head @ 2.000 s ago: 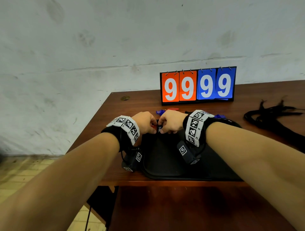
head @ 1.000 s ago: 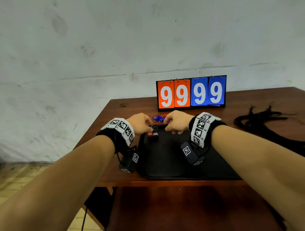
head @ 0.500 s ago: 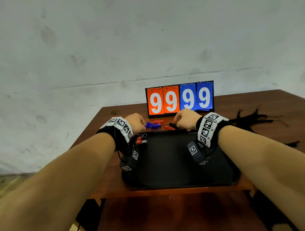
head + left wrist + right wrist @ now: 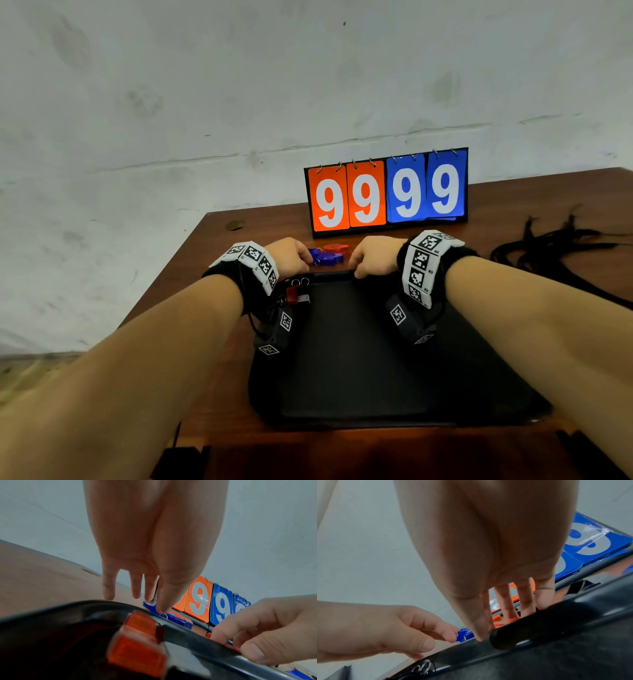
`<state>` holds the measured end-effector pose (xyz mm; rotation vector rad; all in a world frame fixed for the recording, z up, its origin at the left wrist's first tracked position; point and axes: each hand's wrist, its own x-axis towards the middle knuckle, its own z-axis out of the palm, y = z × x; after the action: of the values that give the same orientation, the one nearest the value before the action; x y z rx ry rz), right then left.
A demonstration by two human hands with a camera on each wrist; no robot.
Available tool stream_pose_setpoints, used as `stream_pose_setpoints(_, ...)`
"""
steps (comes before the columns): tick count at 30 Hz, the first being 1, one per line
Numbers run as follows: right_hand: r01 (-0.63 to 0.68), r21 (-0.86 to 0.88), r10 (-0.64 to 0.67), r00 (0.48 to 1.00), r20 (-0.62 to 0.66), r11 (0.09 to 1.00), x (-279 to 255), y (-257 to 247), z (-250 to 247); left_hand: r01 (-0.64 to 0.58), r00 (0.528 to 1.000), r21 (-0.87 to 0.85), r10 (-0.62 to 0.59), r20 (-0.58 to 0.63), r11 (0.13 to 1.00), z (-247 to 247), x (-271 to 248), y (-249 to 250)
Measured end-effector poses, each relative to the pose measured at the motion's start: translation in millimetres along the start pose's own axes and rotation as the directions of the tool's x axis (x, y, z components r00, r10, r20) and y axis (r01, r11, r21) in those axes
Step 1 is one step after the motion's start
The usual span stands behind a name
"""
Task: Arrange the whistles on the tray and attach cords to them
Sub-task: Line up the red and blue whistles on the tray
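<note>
A black tray (image 4: 359,359) lies on the wooden table. A red whistle (image 4: 293,295) and a grey one, both with key rings, lie side by side in its far left corner; the red one (image 4: 137,642) fills the left wrist view. Behind the tray's far rim lie a blue whistle (image 4: 327,257) and another red whistle (image 4: 337,247). My left hand (image 4: 308,262) pinches the ring end of the blue whistle (image 4: 464,635). My right hand (image 4: 354,267) reaches over the rim, fingertips on that red whistle (image 4: 498,620). The rim hides whether it grips.
A flip scoreboard (image 4: 387,193) reading 99 99 stands just behind the whistles. A heap of black cords (image 4: 555,246) lies on the table at the far right. The table's left edge is close to my left forearm.
Both hands let go of the red and grey whistles in the tray's far left corner and moved past the rim. The left went to the blue whistle, the right to a red one.
</note>
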<state>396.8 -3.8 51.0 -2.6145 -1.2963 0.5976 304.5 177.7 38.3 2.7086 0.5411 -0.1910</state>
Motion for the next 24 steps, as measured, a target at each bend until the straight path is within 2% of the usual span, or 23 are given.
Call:
stream_pose_setpoints(6, -0.009, -0.008, 0.009, 1.0, -0.023, 1.0, 7, 0, 1, -0.029, 0.999, 0.065, 0.026, 0.048, 0.998, 2, 10, -2)
stream_pose_setpoints(9, 0.013, 0.036, -0.009, 0.993, -0.115, 0.999, 6, 1, -1, -0.038, 0.998, 0.082, 0.033, 0.056, 0.996, 2, 14, -1)
stream_pose_setpoints(16, 0.044, 0.132, -0.011, 0.97, -0.244, 0.99, 8, 8, -3, -0.018, 1.0, 0.033, 0.018, 0.024, 0.999, -1, 15, -4)
stream_pose_setpoints(21, 0.042, 0.189, 0.007, 0.967, -0.255, 0.981, 10, 10, -1, -0.02, 1.0, 0.04, 0.021, -0.023, 0.999, -1, 7, -4)
stream_pose_setpoints(24, 0.057, 0.227, 0.004, 0.966, -0.258, 0.972, 6, 9, -1, 0.012, 0.995, 0.03, -0.009, -0.102, 0.999, -2, 2, -6)
